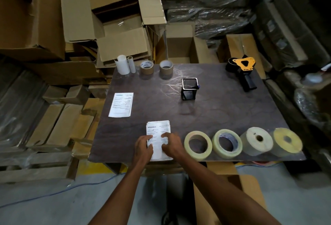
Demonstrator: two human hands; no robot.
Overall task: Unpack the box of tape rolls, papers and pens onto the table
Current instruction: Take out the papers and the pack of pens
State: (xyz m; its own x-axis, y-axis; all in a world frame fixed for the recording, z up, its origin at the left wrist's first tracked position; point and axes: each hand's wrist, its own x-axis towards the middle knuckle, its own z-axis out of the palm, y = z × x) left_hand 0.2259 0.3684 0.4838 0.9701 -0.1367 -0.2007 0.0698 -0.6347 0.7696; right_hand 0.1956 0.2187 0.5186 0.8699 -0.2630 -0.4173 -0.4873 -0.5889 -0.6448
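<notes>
A stack of white printed papers lies on the dark table near its front edge. My left hand holds the stack's left side with curled fingers, and my right hand holds its right side the same way. Another printed sheet lies flat further left. Several clear and yellowish tape rolls stand in a row along the front edge, to the right of my hands. Two brown tape rolls sit at the back. A black mesh pen holder stands mid-table with a pen tip showing at its rim.
A yellow and black tape dispenser lies at the back right corner. Two white paper rolls stand at the back left. Cardboard boxes and wrapped bundles crowd round the table. A flat piece of cardboard lies on the floor below.
</notes>
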